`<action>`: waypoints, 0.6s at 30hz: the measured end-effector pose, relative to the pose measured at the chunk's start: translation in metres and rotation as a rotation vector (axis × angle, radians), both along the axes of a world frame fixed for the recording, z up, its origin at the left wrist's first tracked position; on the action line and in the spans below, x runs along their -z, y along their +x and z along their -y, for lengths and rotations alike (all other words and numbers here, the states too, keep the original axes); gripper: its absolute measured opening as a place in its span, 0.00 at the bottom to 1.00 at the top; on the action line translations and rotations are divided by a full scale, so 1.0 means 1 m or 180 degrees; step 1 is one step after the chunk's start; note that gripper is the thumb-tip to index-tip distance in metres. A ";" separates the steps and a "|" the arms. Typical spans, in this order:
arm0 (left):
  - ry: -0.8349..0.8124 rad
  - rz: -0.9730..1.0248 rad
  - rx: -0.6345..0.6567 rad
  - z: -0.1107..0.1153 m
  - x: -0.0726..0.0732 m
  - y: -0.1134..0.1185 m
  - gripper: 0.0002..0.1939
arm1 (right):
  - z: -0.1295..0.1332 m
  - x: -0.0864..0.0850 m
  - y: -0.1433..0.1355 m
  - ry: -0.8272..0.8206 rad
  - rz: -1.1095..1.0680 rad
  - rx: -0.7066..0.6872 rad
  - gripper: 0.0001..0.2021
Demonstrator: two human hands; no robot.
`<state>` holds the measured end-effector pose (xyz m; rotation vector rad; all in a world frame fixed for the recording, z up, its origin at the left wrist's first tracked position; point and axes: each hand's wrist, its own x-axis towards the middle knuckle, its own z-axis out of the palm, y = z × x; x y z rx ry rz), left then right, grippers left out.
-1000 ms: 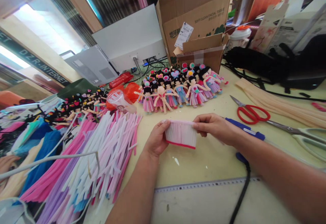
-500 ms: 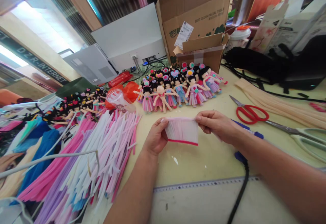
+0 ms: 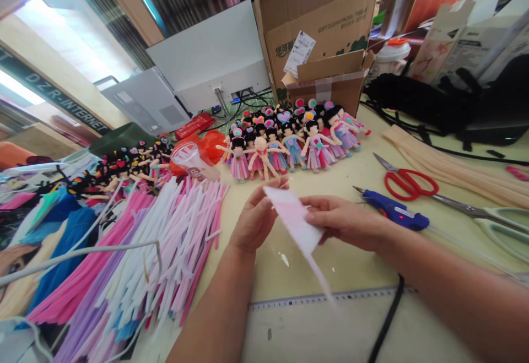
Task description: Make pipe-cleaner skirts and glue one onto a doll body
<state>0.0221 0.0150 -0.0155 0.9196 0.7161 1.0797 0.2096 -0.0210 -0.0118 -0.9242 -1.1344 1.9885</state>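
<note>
A flat panel of white and pale pink pipe cleaners point(image 3: 291, 214) laid side by side is held slanted above the table. A loose pale pink strand hangs from its lower corner, blurred by motion. My right hand point(image 3: 341, 220) pinches the panel's right side between thumb and fingers. Curled at the upper left edge is my left hand point(image 3: 256, 217), thumb near the edge and fingertips partly hidden behind the panel. Just right of my right hand lies a blue glue gun point(image 3: 392, 211), its small red light showing.
Loose pipe cleaners point(image 3: 165, 247) cover the left side. Finished dolls point(image 3: 293, 142) stand at the back before a cardboard box point(image 3: 314, 27). On the right lie red-handled scissors point(image 3: 409, 183), another pair of scissors point(image 3: 471, 209) and beige strips point(image 3: 454, 159). A ruler point(image 3: 289, 301) crosses the front.
The panel has turned from facing me, stretched between both hands, to a steep slant. My right hand has moved left and down, and more of the glue gun now shows.
</note>
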 end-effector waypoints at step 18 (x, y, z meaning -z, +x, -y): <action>-0.0185 -0.1056 -0.0278 -0.001 0.010 0.010 0.16 | -0.015 0.012 0.007 0.0436 0.0615 0.1088 0.17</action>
